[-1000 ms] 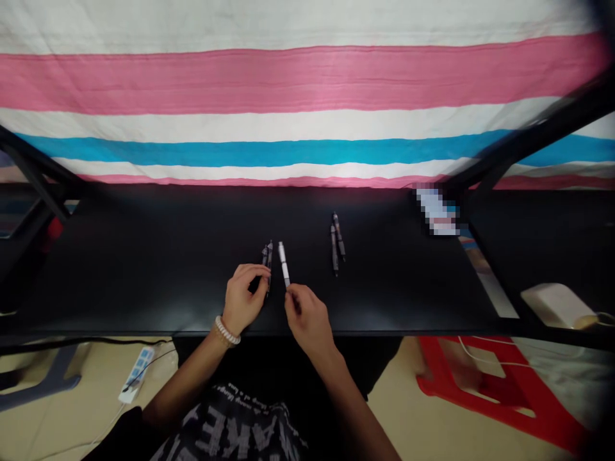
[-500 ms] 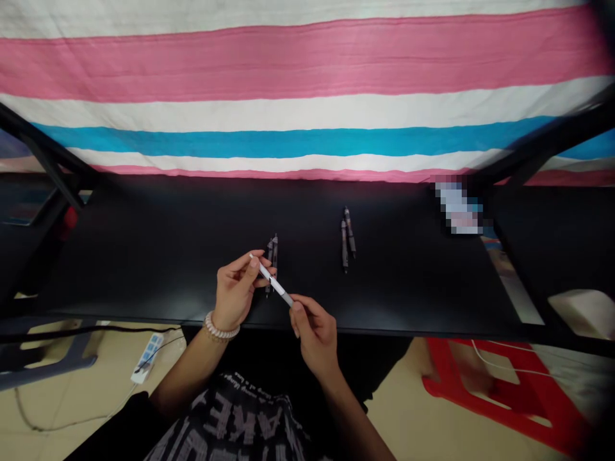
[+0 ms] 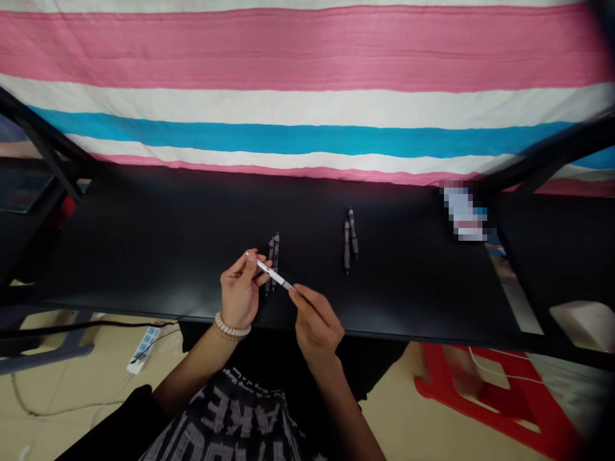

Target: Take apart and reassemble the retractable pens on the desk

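A white pen (image 3: 275,276) is held between both hands, slightly below and left of the center of the frame, above the near part of the black worktop (image 3: 423,288). The pen is tilted, its axis being directed from upper left to lower right. A slim, straight barrel is presented, finished mainly in glossy white. A small dark mark is seen along its upper half, and a grey section is seen at the lower right end, where the white is ended. The extreme lower right end is covered by the fingers; its shape cannot be determined. Any lettering is too small to be read.

The upper left end is pinched between the thumb and fingers of the left hand (image 3: 239,291), with a short white end exposed at the thumb. The grey section is pinched between the thumb and fingers of the right hand (image 3: 318,320).

Behind the left fingers and the barrel, a left pair of dark pens (image 3: 276,245) is laid side by side on the worktop, partly hidden. A right pair of dark pens (image 3: 353,238) is laid right of center, one pen being set slightly lower than the other. A pixelated object (image 3: 464,214) is positioned at the worktop's far right corner.
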Available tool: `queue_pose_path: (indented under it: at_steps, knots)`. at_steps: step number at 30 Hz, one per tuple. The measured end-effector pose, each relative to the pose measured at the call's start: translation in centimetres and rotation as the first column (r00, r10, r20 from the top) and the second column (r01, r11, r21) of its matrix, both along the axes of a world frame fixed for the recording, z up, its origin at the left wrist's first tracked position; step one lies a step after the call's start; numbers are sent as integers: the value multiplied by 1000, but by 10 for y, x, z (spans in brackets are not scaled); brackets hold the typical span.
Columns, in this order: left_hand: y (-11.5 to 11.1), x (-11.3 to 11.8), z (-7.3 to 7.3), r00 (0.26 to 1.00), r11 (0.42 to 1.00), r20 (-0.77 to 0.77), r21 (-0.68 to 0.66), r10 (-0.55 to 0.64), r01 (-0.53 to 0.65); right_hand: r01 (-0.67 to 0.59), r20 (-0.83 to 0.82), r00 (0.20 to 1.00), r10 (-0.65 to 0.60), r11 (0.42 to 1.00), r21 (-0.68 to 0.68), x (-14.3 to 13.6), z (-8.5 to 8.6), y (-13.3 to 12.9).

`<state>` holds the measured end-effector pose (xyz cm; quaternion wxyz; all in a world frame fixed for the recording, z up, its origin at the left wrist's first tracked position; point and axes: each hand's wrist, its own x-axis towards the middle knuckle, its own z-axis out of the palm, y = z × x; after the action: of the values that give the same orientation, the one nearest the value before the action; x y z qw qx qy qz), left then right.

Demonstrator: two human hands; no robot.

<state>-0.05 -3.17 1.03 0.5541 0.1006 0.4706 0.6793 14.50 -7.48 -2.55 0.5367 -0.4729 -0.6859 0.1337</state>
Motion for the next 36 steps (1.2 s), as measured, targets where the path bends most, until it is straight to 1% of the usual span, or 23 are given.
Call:
queue_pose_path:
  at_steps: [1, 2, 3, 4, 7, 10, 11, 14, 17, 19, 21, 23, 25, 27, 30, 33, 36]
  knots:
    - [0, -1, -1, 1000, 1000, 3, 0, 0, 0, -1, -61, 998, -5, 995, -104, 0, 4, 1]
    - [0, -1, -1, 1000, 1000, -1, 3, -2, 2, -8, -119, 993, -17, 977, -211, 0, 8, 2]
    - [0, -2, -1, 1000, 1000, -11, 7, -2, 2, -24, -163, 986, -26, 955, -297, -1, 11, 2]
    - [0, -2, -1, 1000, 1000, -22, 11, 1, -1, -38, -191, 981, -30, 939, -343, -2, 14, 2]
    - [1, -3, -1, 999, 1000, -26, 14, 19, -19, -50, -220, 975, -29, 937, -345, -5, 20, 0]
    - [1, -3, -1, 1000, 1000, -3, 14, 15, -15, -74, -261, 965, -39, 910, -409, -7, 21, -1]
    - [1, -4, -1, 1000, 1000, 2, 16, 14, -14, -76, -261, 965, -37, 909, -410, -8, 22, -1]
    - [1, -5, -1, 1000, 1000, 5, 16, 20, -20, -44, -221, 975, -34, 940, -337, -7, 22, 0]
    - [1, -6, -1, 1000, 1000, -10, 14, 19, -18, -67, -244, 970, -25, 929, -364, -6, 19, -1]
    - [1, -6, -1, 1000, 1000, -26, 22, 10, -9, -62, -229, 973, -17, 942, -330, -6, 16, -4]
    - [0, -5, -2, 999, 1000, -41, 28, 3, -2, 5, -152, 988, -36, 980, -201, -6, 12, -7]
    - [0, -5, -2, 999, 1000, -49, 23, 2, -1, 62, -62, 996, -65, 997, -44, -6, 8, -8]
    - [1, -7, -3, 999, 1000, -43, 9, 18, -18, 67, -4, 998, -67, 995, 80, -4, 5, -8]
    - [3, -13, -4, 998, 998, -26, -4, 55, -55, 35, 28, 999, -39, 989, 143, 0, 5, -6]
    - [7, -20, -3, 994, 994, 1, -16, 105, -105, 35, 27, 999, -40, 984, 174, 4, 8, -2]
    - [7, -19, -1, 997, 997, -5, -17, 71, -71, 33, 38, 998, -41, 985, 171, 2, 14, 0]
    - [3, -11, -2, 999, 999, 2, -21, 37, -37, 18, 65, 997, -31, 982, 189, -4, 17, 0]
